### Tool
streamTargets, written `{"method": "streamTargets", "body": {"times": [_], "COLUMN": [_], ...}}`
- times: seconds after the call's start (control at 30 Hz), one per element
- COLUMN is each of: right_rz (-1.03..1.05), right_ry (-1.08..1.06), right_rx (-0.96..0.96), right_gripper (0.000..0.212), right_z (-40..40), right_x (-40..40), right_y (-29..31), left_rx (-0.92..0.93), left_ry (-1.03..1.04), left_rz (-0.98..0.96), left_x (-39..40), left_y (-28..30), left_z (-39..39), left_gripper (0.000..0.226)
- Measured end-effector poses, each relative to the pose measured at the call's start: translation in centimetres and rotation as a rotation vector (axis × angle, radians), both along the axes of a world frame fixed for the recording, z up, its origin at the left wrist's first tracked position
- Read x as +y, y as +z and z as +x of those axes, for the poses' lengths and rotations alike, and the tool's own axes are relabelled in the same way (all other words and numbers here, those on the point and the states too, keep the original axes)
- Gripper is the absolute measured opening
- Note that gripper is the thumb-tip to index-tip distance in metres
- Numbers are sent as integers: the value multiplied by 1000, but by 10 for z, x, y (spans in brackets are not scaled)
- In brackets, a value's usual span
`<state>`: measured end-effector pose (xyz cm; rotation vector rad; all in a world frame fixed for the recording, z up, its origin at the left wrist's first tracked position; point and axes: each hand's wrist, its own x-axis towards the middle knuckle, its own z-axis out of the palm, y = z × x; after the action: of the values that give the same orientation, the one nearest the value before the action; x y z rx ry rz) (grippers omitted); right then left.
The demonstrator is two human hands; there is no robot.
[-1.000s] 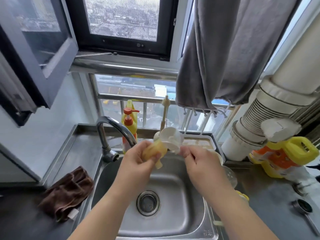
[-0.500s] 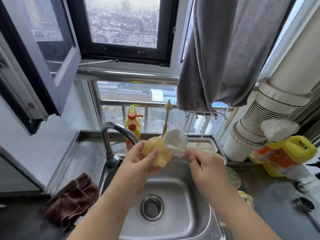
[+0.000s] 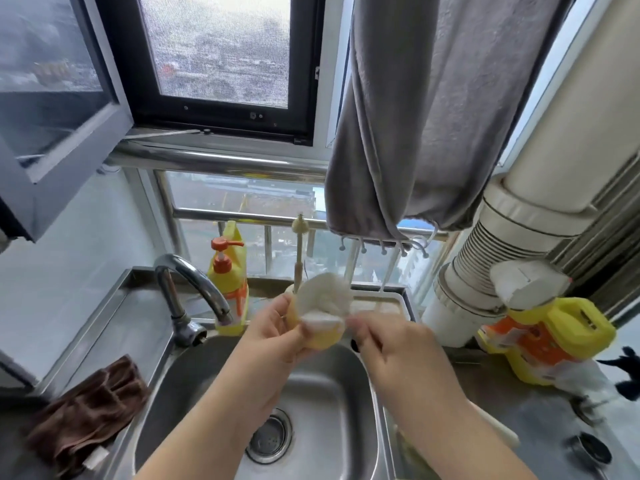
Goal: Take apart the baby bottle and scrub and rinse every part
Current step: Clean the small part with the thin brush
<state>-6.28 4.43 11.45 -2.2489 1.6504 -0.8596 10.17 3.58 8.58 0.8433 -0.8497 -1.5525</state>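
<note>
We hold a yellow bottle part [image 3: 323,336] up over the sink [image 3: 322,386], near the middle of the view. Our left hand [image 3: 273,336] comes in from seven o'clock, and its fingers curl round the part from the left, thumb over its front. Pressed against the part's top is a white brush head [image 3: 325,299], round and blurred. Our right hand [image 3: 391,344] comes in from five o'clock, its fingertips bunched toward the brush head; we cannot tell whether they pinch the brush or only touch it, because the contact is smeared.

The relation that matters: the part lies at nine o'clock from our right fingertips, just beside them, and the brush sits at twelve o'clock on the part. The part's long axis is hard to read, as the hand hides much of it. Both hands are about equally close, the left already carrying the part.

The tap [image 3: 194,292] stands at nine o'clock from the hands, its spout near our left hand. No running water shows. We judge that scrubbing is under way, with rinsing still ahead.
</note>
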Motion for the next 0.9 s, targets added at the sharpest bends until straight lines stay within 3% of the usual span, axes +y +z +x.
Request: {"method": "streamTargets", "body": {"times": [0.13,0.27,0.6,0.7,0.83,0.9], "right_rz": [11,-126,-50,-108,-29,-29], "right_ry": [-77,25,-57,-22,-31,-43], "right_rx": [40,112,-117,-148,-263,-274], "right_gripper": [32,42,33,44,52,53], "right_z": [-27,-32,-34,-21,-9,-10], "right_x": [-10,-7,-15,-10,-5,-6], "right_y": [1,0,-10,-11,-19,-21], "left_rx": [-20,14,139,226,322,348], "left_ry": [104,111,110,121,32,-26], "left_rz": [-12,-6,83,138,179,228], "left_x": [-3,-4,-5,-6,-8,-7], "left_y": [-1,4,18,20,19,21], "left_z": [-18,-26,-20,-12,3,6], "left_gripper": [33,39,39,43,75,65]}}
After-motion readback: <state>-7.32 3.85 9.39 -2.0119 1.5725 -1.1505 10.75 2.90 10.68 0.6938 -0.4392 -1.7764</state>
